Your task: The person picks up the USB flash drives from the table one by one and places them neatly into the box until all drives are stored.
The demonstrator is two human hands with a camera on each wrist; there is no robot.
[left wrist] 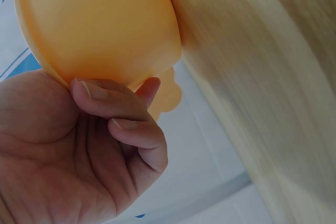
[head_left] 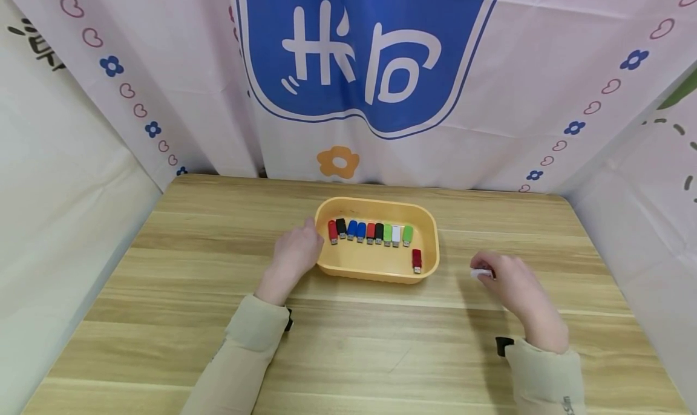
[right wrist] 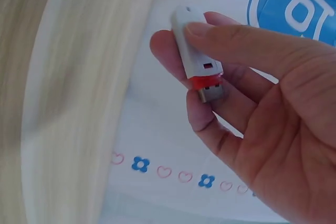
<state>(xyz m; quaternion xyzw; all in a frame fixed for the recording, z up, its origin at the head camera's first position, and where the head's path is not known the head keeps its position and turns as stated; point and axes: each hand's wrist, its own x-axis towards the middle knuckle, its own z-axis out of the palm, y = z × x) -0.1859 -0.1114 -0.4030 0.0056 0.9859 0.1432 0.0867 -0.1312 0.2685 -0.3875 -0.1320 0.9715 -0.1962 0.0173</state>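
A yellow plastic basket (head_left: 376,266) stands near the back of the table. Its left end is gripped by my left hand (head_left: 296,250); in the left wrist view, thumb and curled fingers pinch the rim. Inside, USB flash drives in red, black, blue, green and white form a row, such as a blue one (head_left: 352,229) and a white one (head_left: 396,236). Below the row's right end lies a single red flash drive (head_left: 416,261). Right of the basket, my right hand (head_left: 514,285) pinches a white USB flash drive (right wrist: 191,45) with a red band, its metal plug toward the palm side.
The wooden table (head_left: 381,348) extends around the basket on all sides. Behind it hangs a white curtain (head_left: 523,88) with a blue emblem, hearts and flowers. White cloth (head_left: 60,179) also closes off the left and right sides.
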